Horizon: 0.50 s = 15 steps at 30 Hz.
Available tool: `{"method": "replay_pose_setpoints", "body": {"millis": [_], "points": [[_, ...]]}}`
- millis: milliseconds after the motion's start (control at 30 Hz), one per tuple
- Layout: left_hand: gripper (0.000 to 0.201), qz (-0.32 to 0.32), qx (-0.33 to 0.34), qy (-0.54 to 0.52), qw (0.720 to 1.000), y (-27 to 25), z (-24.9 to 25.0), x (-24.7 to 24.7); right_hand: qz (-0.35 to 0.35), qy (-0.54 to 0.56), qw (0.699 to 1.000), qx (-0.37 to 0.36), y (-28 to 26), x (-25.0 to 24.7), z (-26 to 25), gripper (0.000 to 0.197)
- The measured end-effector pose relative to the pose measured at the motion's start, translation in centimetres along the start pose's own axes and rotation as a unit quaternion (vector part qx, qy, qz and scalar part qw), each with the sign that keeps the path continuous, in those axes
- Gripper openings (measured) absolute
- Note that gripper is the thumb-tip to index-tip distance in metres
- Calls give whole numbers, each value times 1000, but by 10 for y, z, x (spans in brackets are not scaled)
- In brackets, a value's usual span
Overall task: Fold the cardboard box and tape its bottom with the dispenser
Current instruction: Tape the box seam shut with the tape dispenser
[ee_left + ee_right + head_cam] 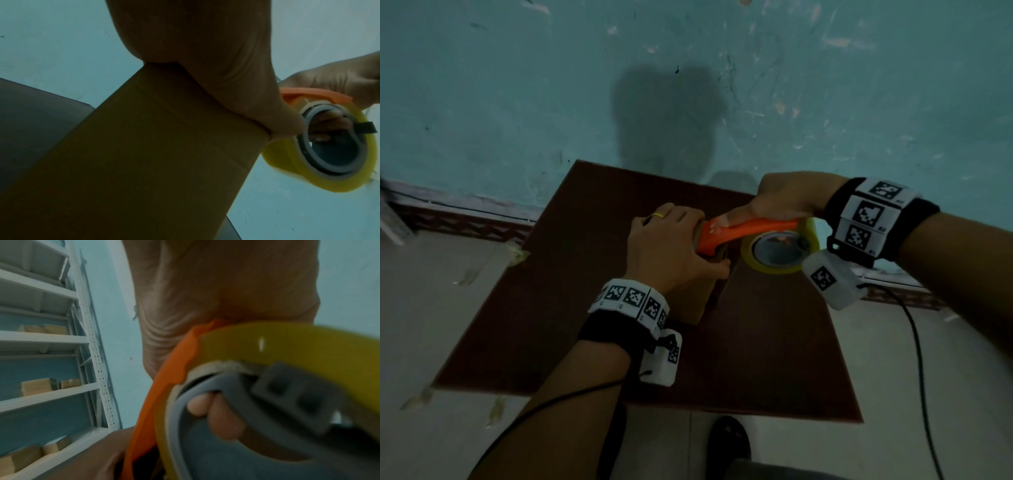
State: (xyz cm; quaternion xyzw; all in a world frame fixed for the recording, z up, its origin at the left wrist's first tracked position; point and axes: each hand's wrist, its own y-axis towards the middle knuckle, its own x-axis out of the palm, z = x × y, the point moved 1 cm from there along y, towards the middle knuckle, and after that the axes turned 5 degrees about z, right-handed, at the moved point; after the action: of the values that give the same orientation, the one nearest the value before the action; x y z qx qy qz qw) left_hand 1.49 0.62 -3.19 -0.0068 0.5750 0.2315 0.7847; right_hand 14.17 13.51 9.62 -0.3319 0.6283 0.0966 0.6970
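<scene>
A small brown cardboard box (697, 301) stands on the dark red table (571, 291); its side fills the left wrist view (144, 154). My left hand (674, 246) lies over the box's top, thumb (283, 123) curled round its right edge, gripping it. My right hand (787, 202) holds the orange tape dispenser (739, 231) with its yellowish tape roll (779, 251), fingers (222, 415) curled through the grey core. The dispenser's front end rests on the box top against my left hand. The box top itself is hidden under hands and dispenser.
A teal wall (688, 85) rises behind the table. White metal shelving (51, 340) with several cardboard boxes stands to the left in the right wrist view. Black cables (917, 359) hang from both wristbands. A dark shoe (729, 442) shows below the table's near edge.
</scene>
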Motion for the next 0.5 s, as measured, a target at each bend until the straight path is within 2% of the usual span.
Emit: {"method": "replay_pose_setpoints", "body": {"millis": [133,200,267,367,433,500], "points": [[106,-36,6,24,999,0,-3,-3,-1,-8,1000,5,-2,-2,11,74],[105,-53,0,18,998,3,-12,-8,0,-51,998,37,-5,-2,42,75],[105,-69,-1,13,998,5,-18,-11,5,-59,996,61,-13,-1,85,84],[106,-61,0,14,998,2,-13,-8,33,61,993,94,-29,-8,131,93],[107,-55,-6,6,998,2,-7,-5,25,102,991,86,-38,-14,134,91],[110,-53,-11,-8,999,1,-8,-7,31,128,990,46,-40,-16,120,87]]}}
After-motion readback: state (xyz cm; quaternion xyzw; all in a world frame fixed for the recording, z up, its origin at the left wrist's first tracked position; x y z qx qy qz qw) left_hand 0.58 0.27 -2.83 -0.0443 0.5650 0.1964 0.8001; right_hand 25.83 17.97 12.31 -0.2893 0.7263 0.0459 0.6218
